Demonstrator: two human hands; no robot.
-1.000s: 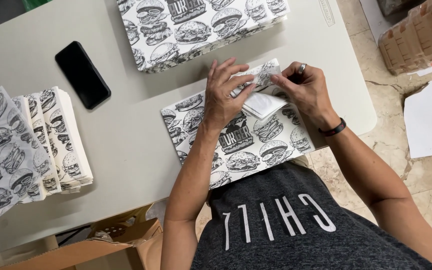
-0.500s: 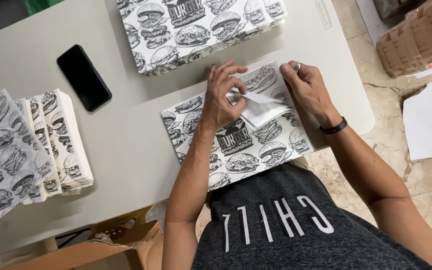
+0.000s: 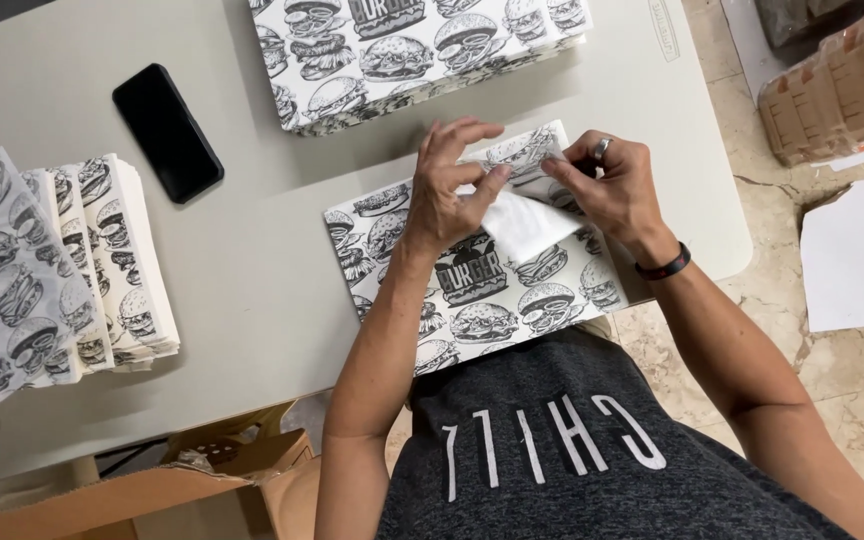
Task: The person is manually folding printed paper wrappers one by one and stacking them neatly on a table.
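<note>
1. A smooth pale grey-green rectangular table (image 3: 252,260) carries everything, spreading out all round the pinch.
2. Beyond the hands lies a thick flat stack of burger-printed paper sheets (image 3: 402,50); far off to the left, a fanned pile of folded printed wrappers (image 3: 62,270).
3. Right under the hands sits one flat burger-printed paper sheet (image 3: 482,290), its long axis slanting from near-left to far-right.
4. A glossy black slab phone (image 3: 167,130) lies up-left of the grip.
5. The left hand (image 3: 447,195) and right hand (image 3: 617,190), a ring on it, both pinch a small folded white paper napkin (image 3: 527,225), fingers closed on its far edge, one corner pointing towards the person.
</note>
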